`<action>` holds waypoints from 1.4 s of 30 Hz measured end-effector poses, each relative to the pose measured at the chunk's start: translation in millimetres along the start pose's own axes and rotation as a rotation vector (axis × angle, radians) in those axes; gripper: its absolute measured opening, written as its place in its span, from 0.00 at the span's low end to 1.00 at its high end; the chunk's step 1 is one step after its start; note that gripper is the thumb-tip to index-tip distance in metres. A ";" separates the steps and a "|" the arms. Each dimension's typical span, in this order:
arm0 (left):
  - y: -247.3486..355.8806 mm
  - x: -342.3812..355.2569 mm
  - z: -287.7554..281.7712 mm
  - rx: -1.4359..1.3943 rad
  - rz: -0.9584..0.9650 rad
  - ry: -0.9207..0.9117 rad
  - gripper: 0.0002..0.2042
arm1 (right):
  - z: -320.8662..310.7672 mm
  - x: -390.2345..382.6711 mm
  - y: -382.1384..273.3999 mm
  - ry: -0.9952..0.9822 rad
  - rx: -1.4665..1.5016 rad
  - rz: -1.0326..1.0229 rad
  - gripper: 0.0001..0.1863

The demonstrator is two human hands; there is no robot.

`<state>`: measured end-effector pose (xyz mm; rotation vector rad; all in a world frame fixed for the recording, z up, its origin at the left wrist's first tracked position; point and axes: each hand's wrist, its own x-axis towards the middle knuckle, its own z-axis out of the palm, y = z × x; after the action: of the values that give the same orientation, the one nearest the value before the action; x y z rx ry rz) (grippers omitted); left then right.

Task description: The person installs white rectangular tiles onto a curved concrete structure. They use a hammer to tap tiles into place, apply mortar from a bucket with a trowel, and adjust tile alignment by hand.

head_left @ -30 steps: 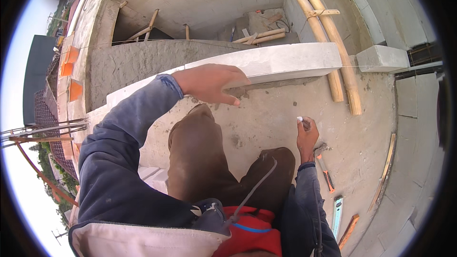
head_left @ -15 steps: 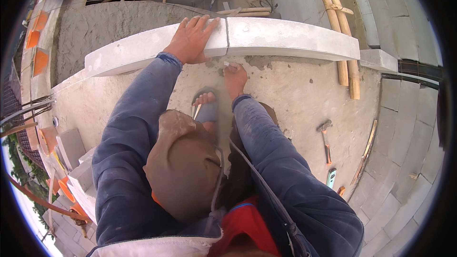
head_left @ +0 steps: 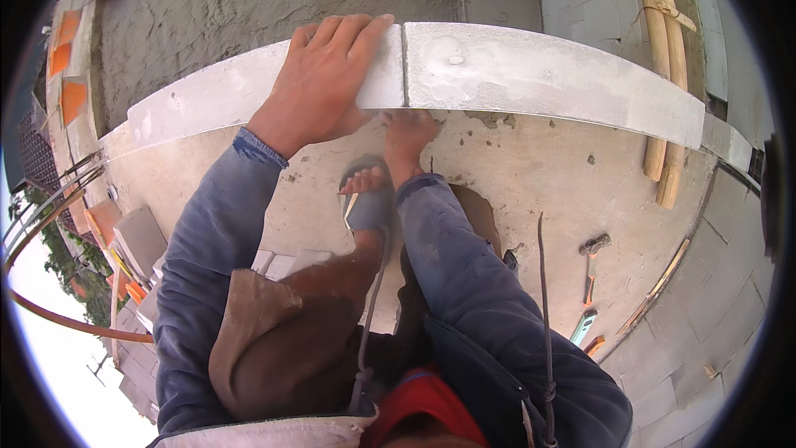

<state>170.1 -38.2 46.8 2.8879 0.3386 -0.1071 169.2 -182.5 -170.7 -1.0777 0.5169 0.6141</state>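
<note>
Two long white concrete blocks lie end to end in a row, the left block (head_left: 207, 87) and the right block (head_left: 547, 70), with a narrow dark joint between them. My left hand (head_left: 327, 87) grips the left block near this joint, its fingers over the top toward the far edge and its thumb at the near edge. Low on the near side, just under the joint, is my right hand (head_left: 406, 141) with its fingers curled. The block's edge partly hides those fingertips, so whatever they pinch cannot be made out.
Behind the blocks lies a rough grey mortar surface (head_left: 274, 4). Bamboo poles (head_left: 651, 17) lean at the right end. On the concrete floor at right are a hammer (head_left: 591, 270) and a teal tool (head_left: 584, 326). My sandalled foot (head_left: 365, 191) stands below the joint.
The view has come closer to the blocks and shifted. My left hand still holds the left block; my right hand has moved up against the near edge, and its fingertips are now partly hidden.
</note>
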 end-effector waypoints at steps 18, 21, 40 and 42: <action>-0.6 8.2 -4.8 0.010 0.008 -0.026 0.54 | -28.9 30.1 27.6 -0.248 -0.496 -0.190 0.27; -1.4 8.7 -3.6 0.006 0.012 -0.030 0.53 | -27.5 25.7 16.8 -0.273 -0.117 0.007 0.23; -5.6 5.7 1.9 0.019 0.048 0.020 0.53 | 2.5 8.5 -28.9 -0.242 -0.157 0.234 0.09; -3.7 8.1 1.9 0.052 0.075 0.046 0.53 | 8.6 2.4 -29.8 -0.207 -0.295 0.295 0.11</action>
<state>176.9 -33.4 43.4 2.9542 0.2381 -0.0368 192.1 -184.2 -149.8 -1.2068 0.4152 1.0755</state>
